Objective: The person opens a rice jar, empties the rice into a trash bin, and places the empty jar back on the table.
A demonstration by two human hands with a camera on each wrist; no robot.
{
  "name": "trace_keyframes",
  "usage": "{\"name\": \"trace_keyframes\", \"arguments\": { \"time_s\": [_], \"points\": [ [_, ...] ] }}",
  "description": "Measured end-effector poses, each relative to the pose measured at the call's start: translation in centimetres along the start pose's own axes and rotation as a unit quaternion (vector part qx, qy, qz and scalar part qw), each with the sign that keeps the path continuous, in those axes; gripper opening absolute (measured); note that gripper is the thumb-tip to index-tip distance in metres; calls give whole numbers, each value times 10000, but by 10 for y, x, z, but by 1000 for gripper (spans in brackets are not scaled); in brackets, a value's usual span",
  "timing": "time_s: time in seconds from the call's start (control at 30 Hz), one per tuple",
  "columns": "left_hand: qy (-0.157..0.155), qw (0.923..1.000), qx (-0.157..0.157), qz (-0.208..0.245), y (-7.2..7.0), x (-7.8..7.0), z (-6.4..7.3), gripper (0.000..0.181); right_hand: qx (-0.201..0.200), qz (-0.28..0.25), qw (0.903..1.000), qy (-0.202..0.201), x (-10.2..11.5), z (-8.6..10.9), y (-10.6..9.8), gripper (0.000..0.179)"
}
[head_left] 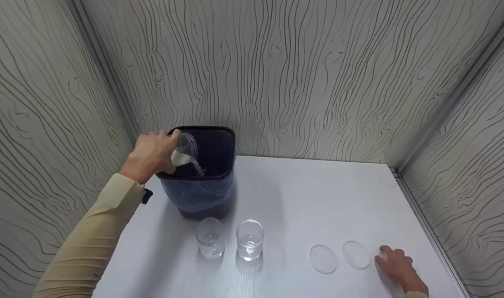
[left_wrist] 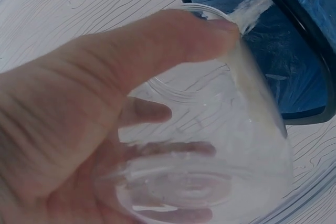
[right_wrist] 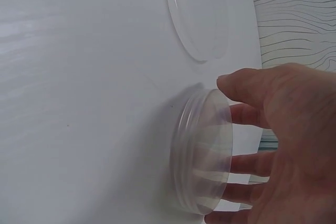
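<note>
My left hand (head_left: 152, 153) grips a clear glass (left_wrist: 199, 177), tipped over the rim of a dark blue bin (head_left: 196, 200). A pale, whitish stream (head_left: 198, 167) runs out of its mouth into the bin. In the left wrist view, the thumb lies along the glass near the mouth, and the other fingers show through its wall. At the right of the table, my right hand (head_left: 396, 265) holds a round clear lid (right_wrist: 205, 150) with ridged edges. Its thumb is at one side of the lid's edge, the fingers behind and at the other side.
Two clear glasses, one on the left (head_left: 211, 240) and one on the right (head_left: 250, 242), stand upright before the bin. Two clear lids, a left one (head_left: 323, 259) and a right one (head_left: 355, 255), lie flat beside my right hand. Wood-patterned walls (head_left: 276, 82) enclose the white table (head_left: 318, 198).
</note>
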State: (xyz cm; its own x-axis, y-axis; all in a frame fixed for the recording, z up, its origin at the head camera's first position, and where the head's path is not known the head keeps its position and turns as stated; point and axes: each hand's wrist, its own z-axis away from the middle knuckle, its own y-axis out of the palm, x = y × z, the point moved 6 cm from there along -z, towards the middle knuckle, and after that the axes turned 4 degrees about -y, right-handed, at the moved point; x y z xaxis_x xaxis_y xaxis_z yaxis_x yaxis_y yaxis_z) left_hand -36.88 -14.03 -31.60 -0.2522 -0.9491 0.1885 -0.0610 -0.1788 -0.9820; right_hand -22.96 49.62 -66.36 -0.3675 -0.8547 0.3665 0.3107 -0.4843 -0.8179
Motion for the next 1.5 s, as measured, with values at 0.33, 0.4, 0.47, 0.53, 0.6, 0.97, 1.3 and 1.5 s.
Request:
{"name": "trace_keyframes", "arguments": {
  "time_s": [0.33, 0.4, 0.47, 0.53, 0.6, 0.97, 1.3, 1.5],
  "points": [
    [-17, 9999, 132, 89, -4, 0, 0, 82, 5, -53, 9999, -93, -3, -1, 0, 75],
    [-16, 9999, 127, 83, -5, 0, 0, 81, 46, -109, 9999, -59, -2, 0, 0, 75],
    [-20, 9999, 144, 71, -7, -1, 0, 83, 57, -140, 9999, -56, -1, 2, -1, 73],
    [-18, 9998, 164, 74, -8, -1, 0, 82, 60, -146, 9999, -62, 0, 3, -2, 71],
    [-1, 9997, 228, 72, -8, -2, 1, 84, 34, -83, 9999, -89, 1, 4, -3, 69],
    [-2, 9993, 362, -32, -7, -4, 1, 83, -12, 55, 9999, -147, 0, 2, -2, 69],
    [38, 9990, 440, 35, -2, -8, 2, 72, 38, 48, 9997, -236, 2, 5, -4, 67],
    [-47, 9985, 527, 106, -2, -8, 3, 67, 55, 10, 9996, -259, 1, 5, -5, 67]
  ]
}}
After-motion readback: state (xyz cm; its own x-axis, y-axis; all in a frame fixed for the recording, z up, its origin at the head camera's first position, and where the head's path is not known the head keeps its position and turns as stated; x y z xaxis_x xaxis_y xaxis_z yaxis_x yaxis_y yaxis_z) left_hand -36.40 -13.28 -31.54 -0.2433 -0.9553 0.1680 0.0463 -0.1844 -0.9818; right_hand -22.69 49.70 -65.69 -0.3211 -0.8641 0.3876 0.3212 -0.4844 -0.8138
